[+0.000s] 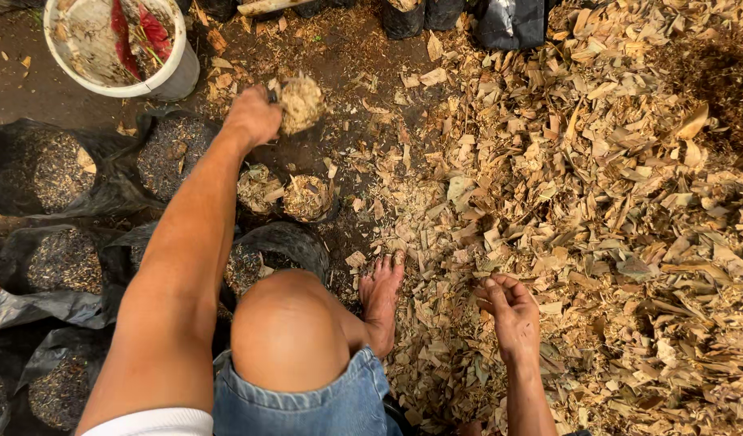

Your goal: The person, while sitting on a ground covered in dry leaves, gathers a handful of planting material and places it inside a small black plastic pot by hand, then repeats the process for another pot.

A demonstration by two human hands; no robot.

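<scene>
Leaf pile (597, 202): huge heap of dry, papery tan scraps on the ground
Bags (48, 169): floppy black plastic, full of dark gritty mix
Bucket (165, 81): round, white
Left hand (254, 115): closed round a crumbly clump (300, 102), above the bags
Right hand (512, 311): loosely curled, resting on the leaves

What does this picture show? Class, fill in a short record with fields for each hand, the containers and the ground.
left hand: raised, gripping a small bag packed with dry leaf bits
right hand: fingers curled, resting on the heap of dry leaves
below left hand: two small filled bags
black bags: open, holding dark husk-like fill
bucket: white, top left
ground: dark soil
</scene>
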